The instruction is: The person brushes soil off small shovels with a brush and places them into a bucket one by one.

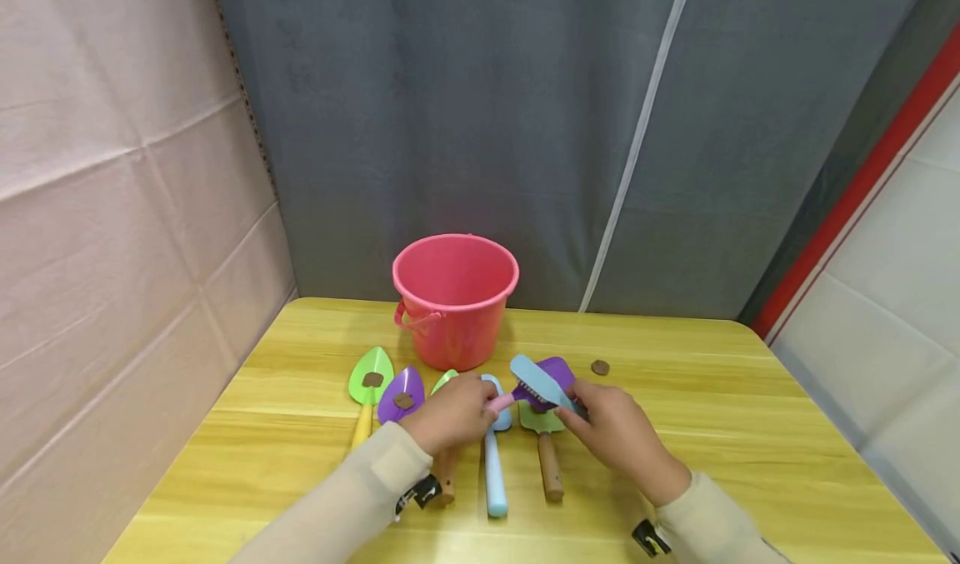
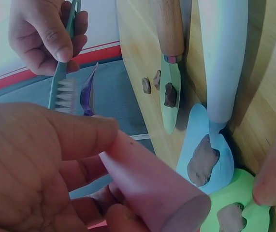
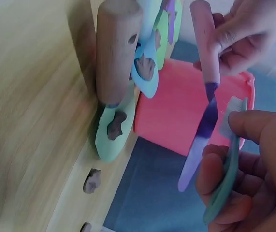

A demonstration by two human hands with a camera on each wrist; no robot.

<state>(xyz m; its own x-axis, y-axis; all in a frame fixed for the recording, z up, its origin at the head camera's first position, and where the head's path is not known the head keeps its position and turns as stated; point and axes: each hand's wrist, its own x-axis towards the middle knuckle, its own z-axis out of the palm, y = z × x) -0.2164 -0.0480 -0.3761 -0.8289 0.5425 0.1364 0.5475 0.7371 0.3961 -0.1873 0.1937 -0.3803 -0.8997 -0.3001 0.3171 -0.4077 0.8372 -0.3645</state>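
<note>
my left hand [image 1: 450,414] grips the purple shovel's [image 1: 553,374] pink handle; my right hand [image 1: 618,435] pinches a brush [image 1: 538,381] against its blade.

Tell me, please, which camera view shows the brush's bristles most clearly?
The left wrist view: the brush shows its white bristles side-on, gripped by the right hand. The head view shows mainly its blue back; the right wrist view shows only the edge, bristles barely visible.

left hand [image 1: 450,414]: bare, no rings | right hand [image 1: 618,435]: bare, no rings | sleeves [image 1: 352,497]: beige long sleeves, ribbed cuffs at the wrists | wrist bands [image 1: 422,492]: black, small white markings, one under each cuff
</note>
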